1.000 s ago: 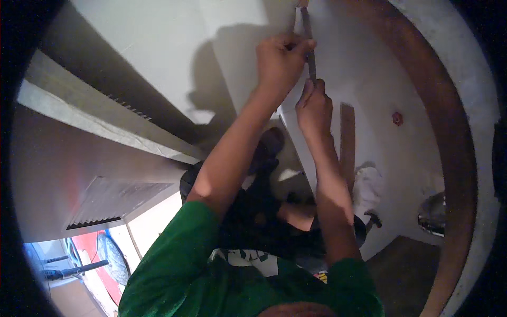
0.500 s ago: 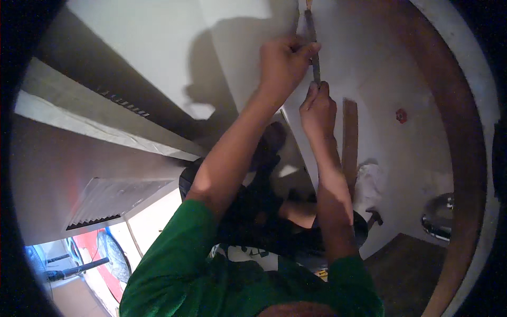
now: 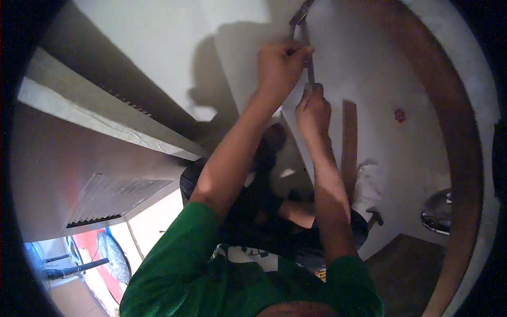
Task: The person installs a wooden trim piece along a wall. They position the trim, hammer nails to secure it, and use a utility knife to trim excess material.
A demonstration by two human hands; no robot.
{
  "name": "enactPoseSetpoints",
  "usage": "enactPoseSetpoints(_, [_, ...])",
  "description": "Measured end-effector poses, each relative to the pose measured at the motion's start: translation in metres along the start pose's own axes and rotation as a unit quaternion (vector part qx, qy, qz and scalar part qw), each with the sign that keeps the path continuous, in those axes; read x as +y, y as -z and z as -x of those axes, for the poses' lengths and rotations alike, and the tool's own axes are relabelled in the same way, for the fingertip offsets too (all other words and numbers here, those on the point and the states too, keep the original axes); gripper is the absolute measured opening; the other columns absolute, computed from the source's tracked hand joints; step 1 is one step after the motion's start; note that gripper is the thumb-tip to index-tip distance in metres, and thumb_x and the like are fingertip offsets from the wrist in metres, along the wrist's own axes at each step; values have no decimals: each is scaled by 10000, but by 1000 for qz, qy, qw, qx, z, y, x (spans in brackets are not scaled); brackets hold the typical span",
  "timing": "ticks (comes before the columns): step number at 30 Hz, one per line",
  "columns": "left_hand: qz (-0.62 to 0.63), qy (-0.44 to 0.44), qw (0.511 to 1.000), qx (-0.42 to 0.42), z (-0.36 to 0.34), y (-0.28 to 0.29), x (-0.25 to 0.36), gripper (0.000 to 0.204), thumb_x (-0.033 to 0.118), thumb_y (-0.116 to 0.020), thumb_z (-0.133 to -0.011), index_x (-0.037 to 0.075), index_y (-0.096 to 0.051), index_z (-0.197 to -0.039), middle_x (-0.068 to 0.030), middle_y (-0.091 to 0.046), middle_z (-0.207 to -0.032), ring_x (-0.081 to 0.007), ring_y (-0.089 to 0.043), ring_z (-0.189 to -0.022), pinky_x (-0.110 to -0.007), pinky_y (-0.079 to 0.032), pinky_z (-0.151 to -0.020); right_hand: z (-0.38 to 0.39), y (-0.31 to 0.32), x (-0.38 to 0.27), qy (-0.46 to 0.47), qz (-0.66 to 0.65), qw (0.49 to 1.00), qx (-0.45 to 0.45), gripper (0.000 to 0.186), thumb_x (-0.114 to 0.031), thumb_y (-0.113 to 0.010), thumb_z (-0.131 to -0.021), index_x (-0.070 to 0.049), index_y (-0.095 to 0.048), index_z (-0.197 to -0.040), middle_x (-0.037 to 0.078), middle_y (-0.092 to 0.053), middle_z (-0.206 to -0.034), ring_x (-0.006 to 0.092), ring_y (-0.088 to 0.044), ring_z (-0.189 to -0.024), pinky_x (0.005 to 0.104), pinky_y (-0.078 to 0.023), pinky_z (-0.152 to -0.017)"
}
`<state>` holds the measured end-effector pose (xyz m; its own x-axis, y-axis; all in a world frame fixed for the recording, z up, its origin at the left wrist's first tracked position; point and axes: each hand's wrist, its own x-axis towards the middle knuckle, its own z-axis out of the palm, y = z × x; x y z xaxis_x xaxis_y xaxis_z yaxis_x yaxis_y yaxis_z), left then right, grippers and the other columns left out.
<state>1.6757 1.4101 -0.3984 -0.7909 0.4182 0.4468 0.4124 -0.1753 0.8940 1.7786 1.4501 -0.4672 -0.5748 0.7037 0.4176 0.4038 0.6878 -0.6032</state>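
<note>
My left hand (image 3: pixel 281 66) is raised in front of me near the top of the view. Its thumb and fingers pinch a narrow dark strip (image 3: pixel 310 73) partway along. Just below and to the right, my right hand (image 3: pixel 313 110) is closed round the strip's lower end. At the upper end of the strip, a short dark piece (image 3: pixel 300 14) slants across, forming a forked shape. A thin part also rises from behind my left fingers, which hide where it starts. The exact kind of strip is too blurred to tell.
A flat brown wooden strip (image 3: pixel 349 137) lies right of my right forearm. Below it are a crumpled white cloth (image 3: pixel 368 182) and a small black tool (image 3: pixel 375 215). Farther right are a red knob-like thing (image 3: pixel 400 115) and a shiny round metal object (image 3: pixel 437 214). A pale beam (image 3: pixel 105 113) crosses the left.
Both hands have shifted slightly left, and the strip has moved with them. Its upper end now shows a slanting dark piece where an orange tip showed before.
</note>
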Motion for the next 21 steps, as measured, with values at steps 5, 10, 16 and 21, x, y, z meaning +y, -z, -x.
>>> enactPoseSetpoints(5, [-21, -25, 999, -8, -5, 0, -6, 184, 178, -732, -766, -6, -718, -764, -117, -641, -578, -162, -605, -497, -315, -472, -516, -7, -8, 3, -14, -21, 1000, -2, 182, -175, -430, -973, -1, -482, -974, 277, -597, -695, 483, -593, -673, 551, -441, -559])
enactPoseSetpoints(10, [-51, -4, 998, -34, -4, 8, 2, 173, 174, -728, -774, 2, -722, -783, -122, -644, -583, -174, -609, -497, -323, -477, -520, -1, -2, -3, -12, -51, 999, -3, 176, -167, -442, -969, 6, -474, -956, 276, -590, -683, 482, -591, -670, 549, -433, -556])
enactPoseSetpoints(16, [-19, -7, 1000, -3, 1, 0, -11, 183, 190, -738, -764, 8, -725, -782, -135, -660, -623, -197, -622, -527, -326, -480, -541, 1, -14, 13, 26, -47, 998, 33, 179, -179, -450, -969, -4, -460, -937, 277, -585, -681, 484, -589, -672, 548, -433, -562])
enactPoseSetpoints(21, [-23, -10, 1000, -12, 1, -3, -10, 185, 191, -744, -747, 8, -723, -769, -133, -664, -637, -204, -620, -537, -335, -474, -547, -6, -24, 17, 4, -37, 999, 16, 181, -171, -435, -969, 8, -449, -944, 281, -587, -686, 484, -591, -675, 551, -448, -573])
